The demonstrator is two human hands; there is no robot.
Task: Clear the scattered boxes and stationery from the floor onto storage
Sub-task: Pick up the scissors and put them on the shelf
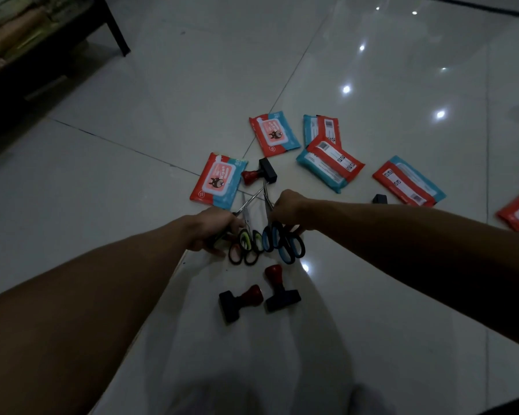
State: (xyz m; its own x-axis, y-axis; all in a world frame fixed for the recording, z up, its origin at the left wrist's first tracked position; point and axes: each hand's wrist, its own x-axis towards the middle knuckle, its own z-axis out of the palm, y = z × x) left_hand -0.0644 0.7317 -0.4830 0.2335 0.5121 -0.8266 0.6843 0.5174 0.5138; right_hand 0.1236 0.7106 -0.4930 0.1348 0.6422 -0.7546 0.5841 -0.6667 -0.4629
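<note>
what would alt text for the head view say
Both hands reach into a cluster of scissors on a tiled floor: left hand, right hand. Red-and-blue wipe packs and red-handled stamps lie scattered around.

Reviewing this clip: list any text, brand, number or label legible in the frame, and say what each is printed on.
"80": top right corner of the near wipes pack.
Brand word on that pack's pink lid panel: blurred, unreadable.
Far face-up pack: corner number and lid print too blurred.
Face-down packs: barcodes and fine print too small.
Stamps, scissors: no text visible.
</note>
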